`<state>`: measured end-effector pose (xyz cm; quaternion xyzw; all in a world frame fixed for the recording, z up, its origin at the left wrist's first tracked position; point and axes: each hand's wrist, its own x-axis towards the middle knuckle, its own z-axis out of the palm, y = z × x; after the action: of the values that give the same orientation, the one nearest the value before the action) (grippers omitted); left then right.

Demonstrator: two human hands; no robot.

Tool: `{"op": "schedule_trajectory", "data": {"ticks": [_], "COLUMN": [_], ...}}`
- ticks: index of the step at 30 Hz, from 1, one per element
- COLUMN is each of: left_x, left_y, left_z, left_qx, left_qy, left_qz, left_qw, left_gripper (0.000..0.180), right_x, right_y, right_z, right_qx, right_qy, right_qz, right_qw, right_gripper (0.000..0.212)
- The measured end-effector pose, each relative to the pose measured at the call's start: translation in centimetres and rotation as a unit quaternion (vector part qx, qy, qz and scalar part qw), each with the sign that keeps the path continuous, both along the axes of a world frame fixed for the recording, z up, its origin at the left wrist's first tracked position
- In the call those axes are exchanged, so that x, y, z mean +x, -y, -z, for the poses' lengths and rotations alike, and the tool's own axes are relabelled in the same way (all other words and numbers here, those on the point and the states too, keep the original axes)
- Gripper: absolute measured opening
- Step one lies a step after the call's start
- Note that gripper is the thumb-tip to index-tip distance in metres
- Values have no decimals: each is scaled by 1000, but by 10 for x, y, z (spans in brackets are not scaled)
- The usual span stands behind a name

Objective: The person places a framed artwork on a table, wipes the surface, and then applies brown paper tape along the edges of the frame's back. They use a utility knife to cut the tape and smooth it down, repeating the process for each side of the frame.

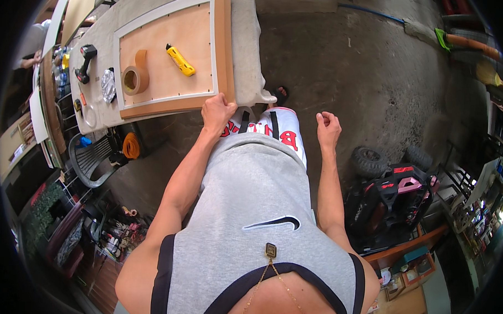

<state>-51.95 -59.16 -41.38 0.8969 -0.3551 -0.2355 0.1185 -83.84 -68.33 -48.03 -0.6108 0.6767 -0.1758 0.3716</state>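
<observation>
Two hands, two different jobs: the left hand point(218, 112) grips the near corner of the framed plywood panel point(169, 46), fingers curled over its brown edge, while the right hand point(328, 128) hangs free in a loose fist, holding nothing. That panel lies flat on the grey padded workbench point(245, 51), its corner close to the bench's end. A tug could, I'd judge, send the masking tape roll point(134, 75) (standing on edge) rolling, or slide the yellow utility knife point(180, 60) off. Bare concrete floor point(365, 61) to the right leaves room; clutter crowds the left.
</observation>
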Motion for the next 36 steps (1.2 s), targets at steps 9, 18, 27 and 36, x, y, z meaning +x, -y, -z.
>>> {"op": "schedule_trajectory", "data": {"ticks": [9,18,27,36], "left_x": [-10,6,24,73], "left_y": [-32,-10,17,97], "left_z": [-18,9,14,20], "left_qx": [-60,-81,-66,-52], "left_qy": [-29,36,52,61], "left_qz": [-21,33,76,99], "left_qw": [998,995,994,992], "left_gripper": [21,22,19,28], "right_x": [-15,-9,-12,-6], "right_y": [-6,-4,-3,-13], "right_z": [-1,-3,-2,-8], "right_qx": [30,14,0,24], "right_qy": [7,18,7,8], "right_qz": [0,-12,0,40], "right_qw": [1000,1000,1000,999], "right_gripper": [24,26,26,25]}}
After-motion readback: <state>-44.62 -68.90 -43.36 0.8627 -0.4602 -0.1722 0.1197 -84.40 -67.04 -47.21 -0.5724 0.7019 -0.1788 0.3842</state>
